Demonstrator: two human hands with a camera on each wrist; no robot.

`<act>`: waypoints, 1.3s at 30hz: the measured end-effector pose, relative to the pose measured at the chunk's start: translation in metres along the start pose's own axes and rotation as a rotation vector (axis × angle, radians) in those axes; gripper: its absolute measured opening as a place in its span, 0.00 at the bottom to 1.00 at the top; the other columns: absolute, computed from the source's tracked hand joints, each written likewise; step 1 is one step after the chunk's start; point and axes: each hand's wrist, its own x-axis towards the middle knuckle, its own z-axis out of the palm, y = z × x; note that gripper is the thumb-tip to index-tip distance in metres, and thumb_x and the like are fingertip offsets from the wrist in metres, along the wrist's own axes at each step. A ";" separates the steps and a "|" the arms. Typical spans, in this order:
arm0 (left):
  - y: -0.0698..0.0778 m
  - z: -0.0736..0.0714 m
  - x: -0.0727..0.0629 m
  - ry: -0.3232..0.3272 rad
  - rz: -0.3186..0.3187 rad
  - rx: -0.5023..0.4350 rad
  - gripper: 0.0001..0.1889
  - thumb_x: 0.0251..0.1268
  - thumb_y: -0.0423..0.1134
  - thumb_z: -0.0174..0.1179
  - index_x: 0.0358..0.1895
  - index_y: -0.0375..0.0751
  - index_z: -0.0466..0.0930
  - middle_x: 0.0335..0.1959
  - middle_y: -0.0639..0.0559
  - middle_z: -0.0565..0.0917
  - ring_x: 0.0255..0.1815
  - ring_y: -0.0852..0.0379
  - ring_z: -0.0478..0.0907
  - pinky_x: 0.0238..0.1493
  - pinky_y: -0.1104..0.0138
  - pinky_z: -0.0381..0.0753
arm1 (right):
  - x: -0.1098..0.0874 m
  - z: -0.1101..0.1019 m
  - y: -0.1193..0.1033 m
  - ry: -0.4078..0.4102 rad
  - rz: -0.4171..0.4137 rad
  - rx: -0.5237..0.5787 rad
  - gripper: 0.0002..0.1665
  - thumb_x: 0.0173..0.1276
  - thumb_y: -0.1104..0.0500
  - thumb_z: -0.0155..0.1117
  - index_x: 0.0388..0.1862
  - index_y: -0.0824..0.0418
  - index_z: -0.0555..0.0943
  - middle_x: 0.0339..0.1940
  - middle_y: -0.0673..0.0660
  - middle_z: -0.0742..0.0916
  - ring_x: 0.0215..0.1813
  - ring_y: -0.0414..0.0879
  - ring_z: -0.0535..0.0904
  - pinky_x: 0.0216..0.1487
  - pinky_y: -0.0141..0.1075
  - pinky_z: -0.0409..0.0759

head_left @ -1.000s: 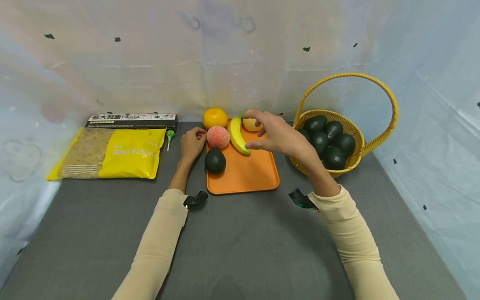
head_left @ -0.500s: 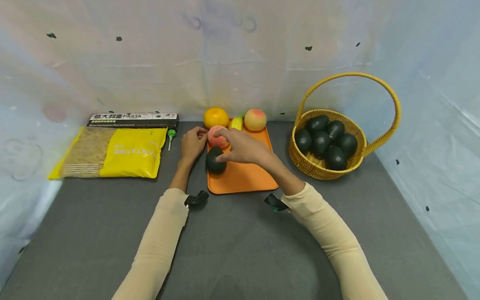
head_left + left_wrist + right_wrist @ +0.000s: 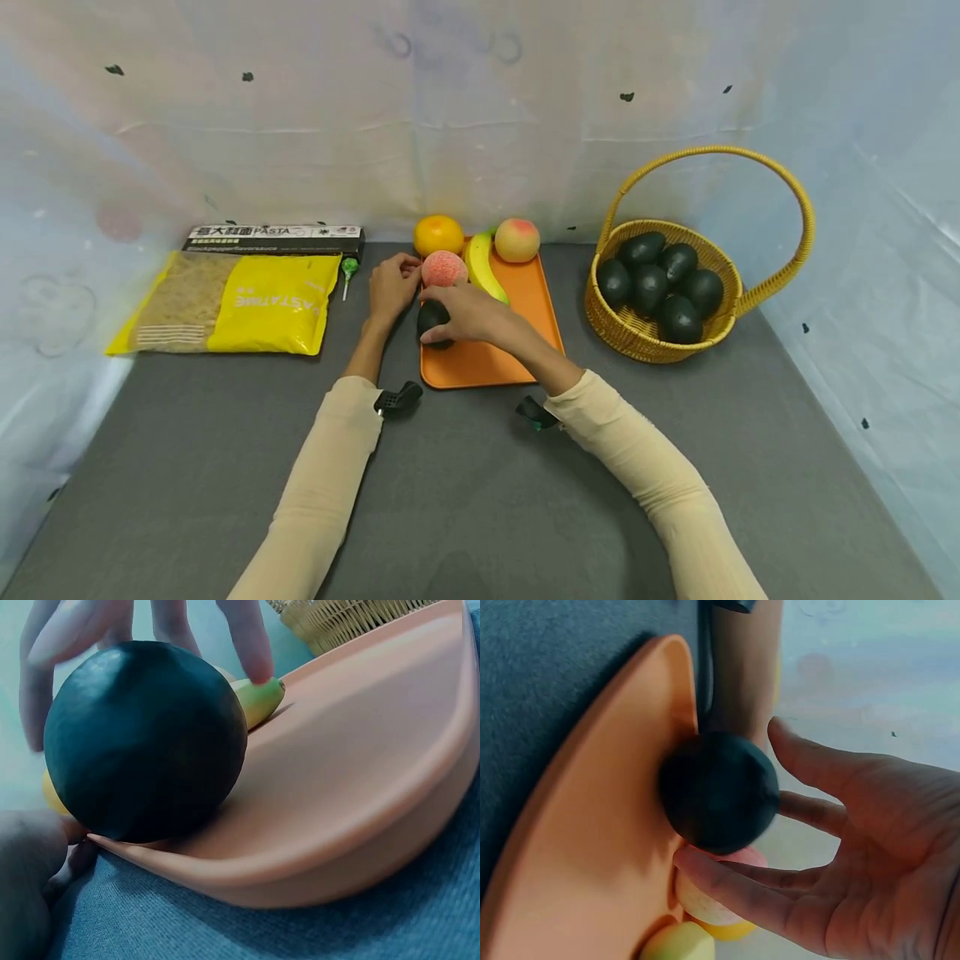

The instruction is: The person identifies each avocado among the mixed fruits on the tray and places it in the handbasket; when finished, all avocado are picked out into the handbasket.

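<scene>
My left hand (image 3: 392,288) holds the left rim of an orange tray (image 3: 495,365), its fingertips at the edge; the left wrist view shows fingers above and below the rim. My right hand (image 3: 468,312) reaches over a dark green avocado (image 3: 431,323) at the tray's left side. In the right wrist view its fingers spread around the avocado (image 3: 720,793), with a gap by the thumb. Just behind lies a speckled pink-red round fruit (image 3: 444,268). A banana (image 3: 486,267), an orange (image 3: 438,235) and a peach (image 3: 517,240) lie toward the back of the tray.
A yellow wicker basket (image 3: 628,337) with a tall handle stands on the right and contains several avocados (image 3: 678,319). On the left are a yellow pasta bag (image 3: 281,304), a black pasta box (image 3: 277,240) and a green lollipop (image 3: 348,268). A pale curtain (image 3: 480,125) hangs behind.
My right hand has moved left from above the banana and down to the avocado, uncovering the peach and banana. The left hand stays at the tray's rim.
</scene>
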 end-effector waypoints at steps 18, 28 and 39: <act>0.003 0.004 -0.001 0.007 -0.002 0.008 0.15 0.75 0.45 0.62 0.50 0.36 0.88 0.46 0.38 0.92 0.48 0.42 0.89 0.59 0.47 0.82 | 0.001 0.011 0.005 0.002 -0.043 0.109 0.42 0.69 0.60 0.73 0.78 0.57 0.66 0.72 0.66 0.75 0.57 0.58 0.78 0.53 0.48 0.83; 0.004 0.003 0.000 0.016 0.007 0.004 0.14 0.74 0.44 0.63 0.49 0.36 0.88 0.45 0.38 0.92 0.48 0.42 0.89 0.59 0.47 0.82 | -0.012 0.001 0.007 0.109 -0.047 0.072 0.47 0.58 0.59 0.79 0.75 0.54 0.68 0.67 0.66 0.73 0.57 0.55 0.76 0.57 0.46 0.82; 0.003 0.001 0.000 0.015 0.002 -0.009 0.15 0.75 0.44 0.63 0.49 0.35 0.88 0.45 0.37 0.91 0.47 0.41 0.89 0.58 0.47 0.83 | -0.037 -0.014 0.002 0.155 -0.031 0.139 0.53 0.53 0.58 0.83 0.76 0.51 0.66 0.70 0.66 0.70 0.55 0.55 0.79 0.56 0.48 0.83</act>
